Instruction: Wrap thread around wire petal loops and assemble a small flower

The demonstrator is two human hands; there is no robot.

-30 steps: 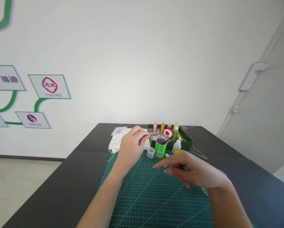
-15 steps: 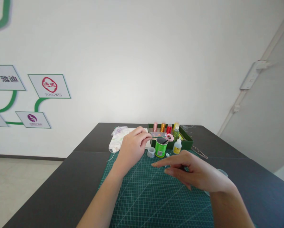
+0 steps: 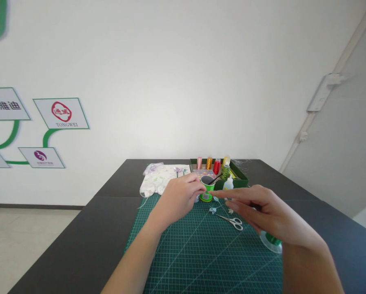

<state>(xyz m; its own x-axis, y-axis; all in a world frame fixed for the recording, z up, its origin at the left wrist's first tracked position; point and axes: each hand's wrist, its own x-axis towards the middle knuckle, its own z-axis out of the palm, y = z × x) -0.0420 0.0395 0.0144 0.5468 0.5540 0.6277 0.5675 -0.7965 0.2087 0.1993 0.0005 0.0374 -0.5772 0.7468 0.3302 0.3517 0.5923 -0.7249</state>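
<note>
Your left hand's (image 3: 180, 198) fingertips press together, on what you can't quite tell; your right hand's (image 3: 267, 210) are spread. The green can (image 3: 206, 197), holding a black stick (image 3: 215, 179), appears just beyond both.

A mat (image 3: 183, 257) is laid on the desk (image 3: 103, 212). Near its far edge a can (image 3: 206, 197) is placed, partly hidden by the left hand (image 3: 183, 195), with a squeeze bottle (image 3: 228, 183) just to its right. Behind these a box (image 3: 243, 183) is set, in which thread spools (image 3: 217, 166) are held. Nearer, scissors (image 3: 235, 223) are laid on the mat, left of the right hand (image 3: 262, 206), by which another spool (image 3: 272, 241) is partly covered.
</note>
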